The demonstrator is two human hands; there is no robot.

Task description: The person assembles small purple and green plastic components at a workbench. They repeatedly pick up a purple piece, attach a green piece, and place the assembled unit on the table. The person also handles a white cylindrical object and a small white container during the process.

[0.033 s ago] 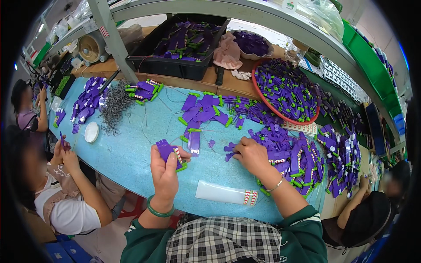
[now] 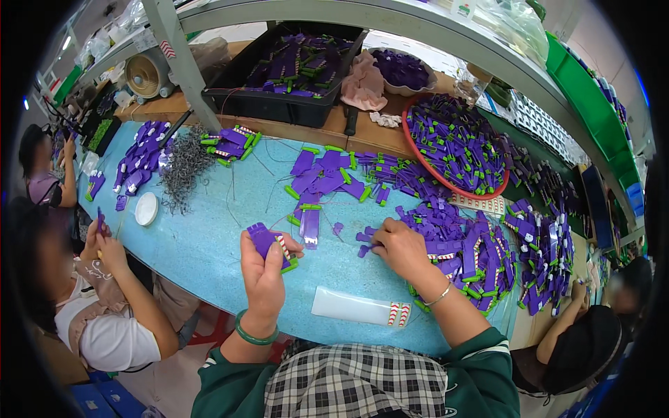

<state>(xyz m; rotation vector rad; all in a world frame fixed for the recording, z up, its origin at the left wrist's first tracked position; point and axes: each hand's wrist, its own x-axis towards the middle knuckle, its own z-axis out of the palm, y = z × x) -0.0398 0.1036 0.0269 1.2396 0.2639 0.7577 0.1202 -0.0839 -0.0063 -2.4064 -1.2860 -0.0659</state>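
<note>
My left hand (image 2: pixel 263 285) is closed round a flat purple plastic part (image 2: pixel 260 237) with a green end and a red-and-white striped sticker along one side. To the right, the curled fingers of my right hand (image 2: pixel 404 249) pinch at a small purple plastic piece (image 2: pixel 364 250) by the left edge of a heap. Their tips are partly hidden. That heap of purple and green parts (image 2: pixel 481 254) spreads beyond and right of the hand. Between my hands and nearer me lies a pale sticker strip (image 2: pixel 348 304) with striped stickers left at its right end.
Purple parts (image 2: pixel 324 177) lie ahead, near a red-rimmed basket (image 2: pixel 406 139) of more. A black bin (image 2: pixel 272 104) stands at the back under a metal shelf frame (image 2: pixel 178 63). Grey wire pieces (image 2: pixel 185 167) and a white lid (image 2: pixel 146 209) lie left. Co-workers sit at both sides.
</note>
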